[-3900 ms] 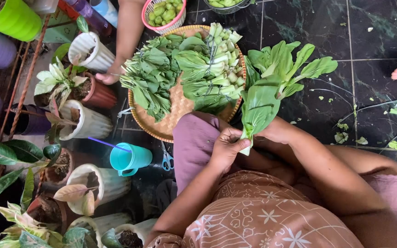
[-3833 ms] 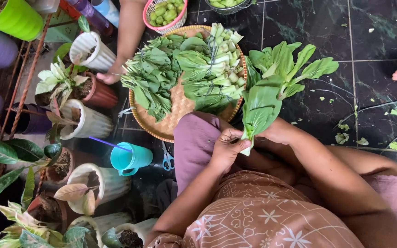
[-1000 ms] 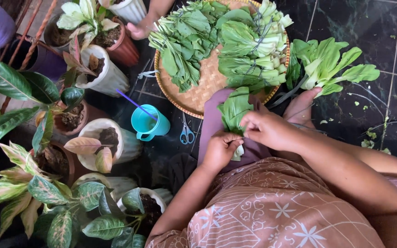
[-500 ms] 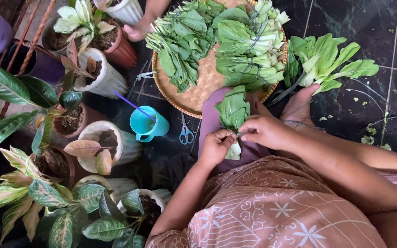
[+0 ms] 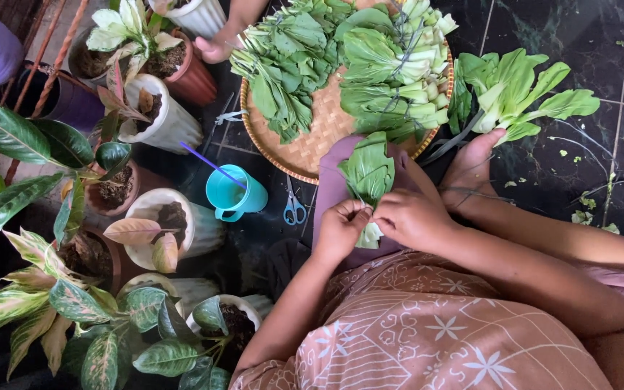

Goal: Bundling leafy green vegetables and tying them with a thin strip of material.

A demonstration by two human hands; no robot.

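Dark floor; hands [image 5: 380, 220] hold leafy bunch [image 5: 367, 173].

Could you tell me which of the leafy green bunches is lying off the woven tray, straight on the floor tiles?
The bok choy bunch right of the woven tray, on the dark tiles; the others lie on the tray or in both hands.

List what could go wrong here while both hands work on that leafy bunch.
The left hand and right hand pinch the bunch of greens at its pale base, so leaves might tear. The teal cup with its straw stands close by the left elbow and may tip. The scissors lie near the knee, a possible hazard.
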